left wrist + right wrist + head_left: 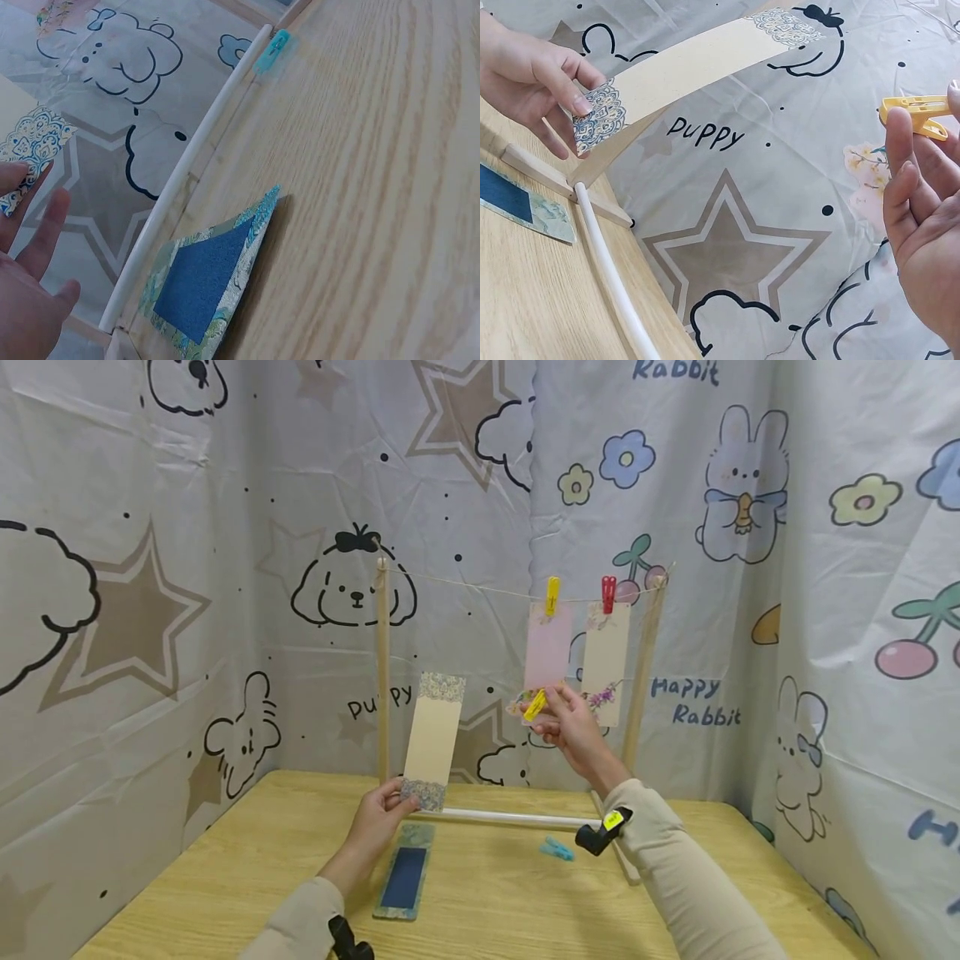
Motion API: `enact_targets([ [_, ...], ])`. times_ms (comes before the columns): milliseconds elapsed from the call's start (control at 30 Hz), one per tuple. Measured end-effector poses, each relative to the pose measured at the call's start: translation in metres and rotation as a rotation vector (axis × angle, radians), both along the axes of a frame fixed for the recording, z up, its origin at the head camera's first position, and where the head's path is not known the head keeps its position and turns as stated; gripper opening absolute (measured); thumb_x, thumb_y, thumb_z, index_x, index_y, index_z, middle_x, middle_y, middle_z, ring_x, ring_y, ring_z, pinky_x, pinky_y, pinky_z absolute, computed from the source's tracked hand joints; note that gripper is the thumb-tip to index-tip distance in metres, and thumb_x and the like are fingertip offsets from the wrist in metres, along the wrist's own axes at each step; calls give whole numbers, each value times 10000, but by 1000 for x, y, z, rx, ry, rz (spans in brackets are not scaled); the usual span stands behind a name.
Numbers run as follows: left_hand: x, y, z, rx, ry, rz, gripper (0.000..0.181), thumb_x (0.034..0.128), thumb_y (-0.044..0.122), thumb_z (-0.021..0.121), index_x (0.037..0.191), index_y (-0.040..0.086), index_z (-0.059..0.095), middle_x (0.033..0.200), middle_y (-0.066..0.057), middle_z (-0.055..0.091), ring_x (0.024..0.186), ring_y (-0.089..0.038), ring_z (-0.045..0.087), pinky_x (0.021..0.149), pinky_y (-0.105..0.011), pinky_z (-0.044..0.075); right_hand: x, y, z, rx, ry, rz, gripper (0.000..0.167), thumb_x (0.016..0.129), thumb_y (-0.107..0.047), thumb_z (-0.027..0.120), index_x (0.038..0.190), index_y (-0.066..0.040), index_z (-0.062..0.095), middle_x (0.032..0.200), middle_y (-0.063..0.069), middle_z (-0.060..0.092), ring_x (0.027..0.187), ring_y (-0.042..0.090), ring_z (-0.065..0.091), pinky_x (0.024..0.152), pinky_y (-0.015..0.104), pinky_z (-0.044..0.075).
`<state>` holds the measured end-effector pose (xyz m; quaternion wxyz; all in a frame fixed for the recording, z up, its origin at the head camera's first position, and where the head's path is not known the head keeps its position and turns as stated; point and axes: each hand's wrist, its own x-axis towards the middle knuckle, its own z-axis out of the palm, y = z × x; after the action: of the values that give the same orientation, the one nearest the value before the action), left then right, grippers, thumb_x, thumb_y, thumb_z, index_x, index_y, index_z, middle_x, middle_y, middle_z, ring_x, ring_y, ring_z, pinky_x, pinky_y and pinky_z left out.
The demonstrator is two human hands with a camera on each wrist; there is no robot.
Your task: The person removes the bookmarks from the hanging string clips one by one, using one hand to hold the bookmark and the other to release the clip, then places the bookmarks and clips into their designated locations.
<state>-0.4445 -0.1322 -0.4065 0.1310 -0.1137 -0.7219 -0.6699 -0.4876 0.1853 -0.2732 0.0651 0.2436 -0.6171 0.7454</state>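
My left hand (373,820) pinches the lower end of a cream bookmark-like card (433,731) with blue lacy patterned ends, holding it upright below the string. In the right wrist view that card (682,71) bows slightly. My right hand (576,727) pinches a yellow clothespin (535,705) in front of a hanging pink card (547,643). A second yellow clothespin (552,596) fixes the pink card to the string (465,583). Beside it, a red clothespin (608,595) holds a cream card with purple flowers (604,656).
Wooden posts (383,668) with a white bar (517,817) between their feet carry the string. A dark blue card with a patterned border (405,872) lies on the table (495,910) under my left hand. A light blue clothespin (557,849) lies near the right foot.
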Motion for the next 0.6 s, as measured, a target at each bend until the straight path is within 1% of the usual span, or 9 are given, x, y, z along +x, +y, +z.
enact_targets([
  [100, 2, -1, 1, -19, -5, 11, 481, 1007, 45, 666, 1419, -144, 504, 1117, -195, 721, 1082, -271, 663, 1021, -474, 472, 2, 2, -2, -18, -17, 3, 384, 1122, -338, 453, 1312, -4, 454, 1041, 82, 734, 596, 82, 606, 543, 188, 470],
  [167, 3, -1, 1, -27, -3, 15, 476, 1006, 53, 671, 1414, -137, 515, 1154, -206, 704, 1095, -282, 655, 1011, -472, 479, 3, 3, -4, -21, -24, 1, 384, 1121, -345, 457, 1317, -15, 453, 1044, 73, 740, 596, 86, 606, 547, 191, 471],
  [267, 3, -1, -1, -30, 3, 22, 398, 1006, 55, 674, 1341, -134, 572, 1177, -215, 696, 1068, -259, 660, 956, -414, 506, 4, 6, -8, -12, -25, -3, 420, 1116, -364, 464, 1330, -3, 443, 1079, 98, 739, 603, 99, 605, 558, 199, 478],
  [300, 3, -1, -2, -22, 3, 21, 359, 1003, 47, 676, 1301, -135, 592, 1149, -210, 706, 1034, -245, 667, 930, -391, 515, 4, 7, -9, -7, -27, -8, 432, 1116, -371, 463, 1339, -2, 443, 1113, 131, 730, 607, 105, 606, 560, 204, 479],
  [367, 2, -1, -6, -4, -2, 18, 282, 995, 23, 678, 1221, -135, 617, 1074, -200, 728, 969, -212, 673, 870, -327, 520, 5, 8, -14, -3, -30, -14, 409, 1115, -378, 465, 1304, -15, 462, 1176, 207, 702, 611, 113, 605, 564, 209, 479],
  [400, 3, 0, -8, -2, -4, 21, 269, 992, 16, 679, 1202, -139, 617, 1050, -193, 734, 950, -201, 672, 847, -307, 518, 6, 9, -16, -4, -34, -18, 419, 1115, -381, 464, 1322, -16, 458, 1206, 238, 683, 612, 113, 604, 568, 212, 480],
  [467, 5, 0, -11, -2, -7, 20, 300, 992, 11, 677, 1232, -153, 605, 1021, -188, 740, 965, -206, 671, 868, -324, 516, 6, 11, -21, -5, -44, -24, 440, 1114, -388, 466, 1342, -11, 456, 1254, 283, 646, 617, 114, 609, 572, 218, 477],
  [500, 6, 0, -12, -1, -6, 19, 292, 987, 2, 679, 1220, -156, 604, 1011, -184, 740, 967, -213, 669, 885, -337, 512, 7, 12, -24, -3, -45, -26, 451, 1114, -389, 466, 1355, -8, 455, 1263, 296, 635, 618, 114, 611, 572, 221, 477],
  [600, 12, 1, -14, -15, -2, 14, 342, 989, 14, 682, 1261, -168, 584, 1043, -194, 739, 1027, -235, 665, 956, -404, 492, 7, 16, -33, -6, -54, -30, 521, 1110, -407, 466, 1411, 15, 421, 1204, 228, 674, 626, 108, 613, 579, 225, 473],
])
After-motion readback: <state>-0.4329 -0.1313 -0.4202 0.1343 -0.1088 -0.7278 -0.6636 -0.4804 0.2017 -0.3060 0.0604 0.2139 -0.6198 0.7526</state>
